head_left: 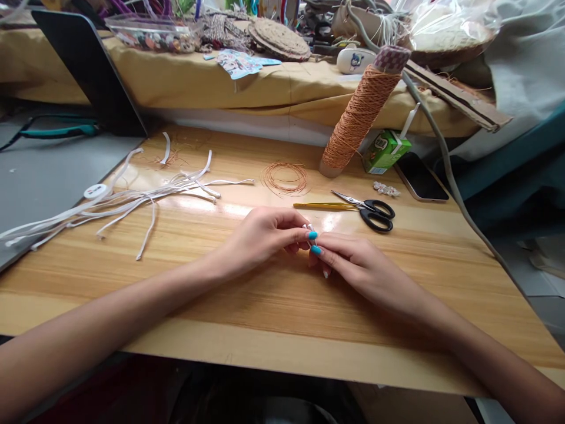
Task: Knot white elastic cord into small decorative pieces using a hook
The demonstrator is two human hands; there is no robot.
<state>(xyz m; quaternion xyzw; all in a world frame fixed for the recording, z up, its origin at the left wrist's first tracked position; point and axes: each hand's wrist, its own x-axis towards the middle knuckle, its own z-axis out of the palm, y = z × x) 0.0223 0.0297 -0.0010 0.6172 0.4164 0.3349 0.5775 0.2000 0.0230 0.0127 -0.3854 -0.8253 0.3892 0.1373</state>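
My left hand (pixel 273 231) and my right hand (pixel 353 259) meet above the middle of the wooden table. Both are pinched closed, thumb against fingers, on a small piece of white cord (pixel 311 227). Most of that piece is hidden by the fingertips; a short white bit shows above the left thumb. Just beyond the hands lie gold tweezers (pixel 324 206) and black-handled scissors (pixel 375 213), blades partly apart. A coil of thin orange-brown thread (pixel 286 178) rests farther back. Long white cords (pixel 145 197) are spread at the left, and a short white cord scrap (pixel 166 148) lies behind them.
A tall spool of orange-brown thread (pixel 359 118) stands at the back, near a green drink carton (pixel 386 152). A phone (pixel 421 176) and a small white beaded piece (pixel 386 189) lie to the right. A grey cable (pixel 454 176) runs down the right edge. A dark tablet (pixel 92 70) leans at left.
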